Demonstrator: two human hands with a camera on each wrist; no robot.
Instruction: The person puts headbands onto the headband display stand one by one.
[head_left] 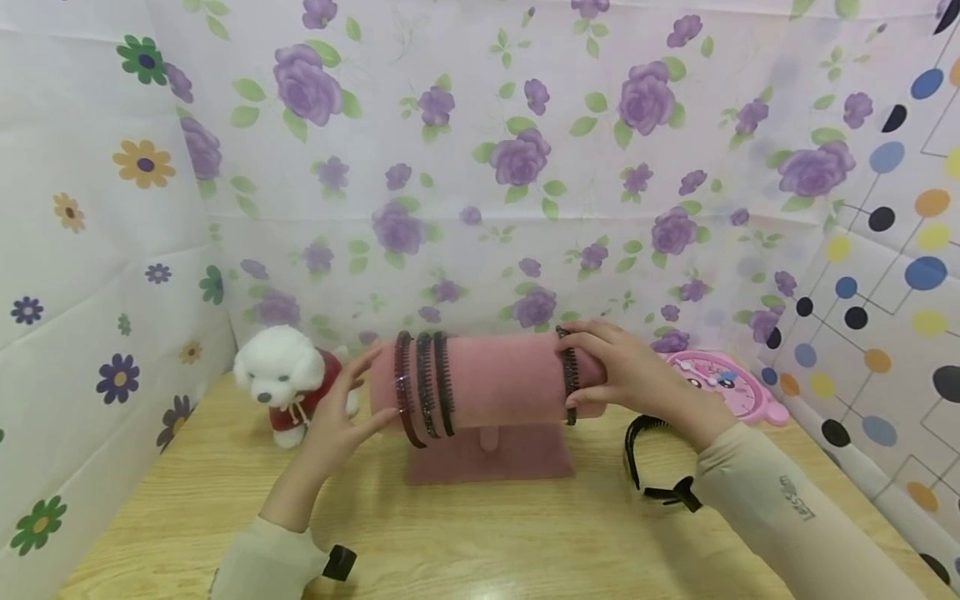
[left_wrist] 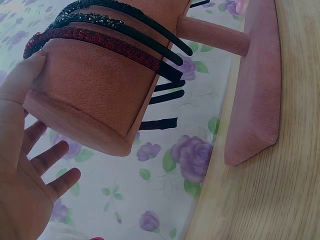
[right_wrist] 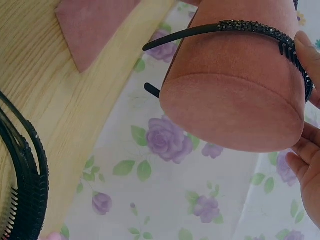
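Note:
A pink velvet headband display roll (head_left: 506,379) stands on a pink base (head_left: 491,467). Near its left end sit a dark red sparkly headband (head_left: 406,404) and two black ones (head_left: 426,396). My left hand (head_left: 333,429) rests at that end; in the left wrist view its thumb touches the roll beside the red headband, other fingers extended and spread. At the right end, my right hand (head_left: 633,371) holds a black beaded headband (head_left: 572,383) fitted over the roll. The right wrist view shows the thumb against its beaded band (right_wrist: 255,26), with other fingertips beside the roll's end.
Loose black headbands (head_left: 632,454) lie on the wooden table (head_left: 480,542) beneath the right forearm. Behind that arm is a pink clock (head_left: 731,387). A white plush dog (head_left: 277,367) in red sits behind the left hand. Patterned cloth walls (head_left: 465,167) enclose the table.

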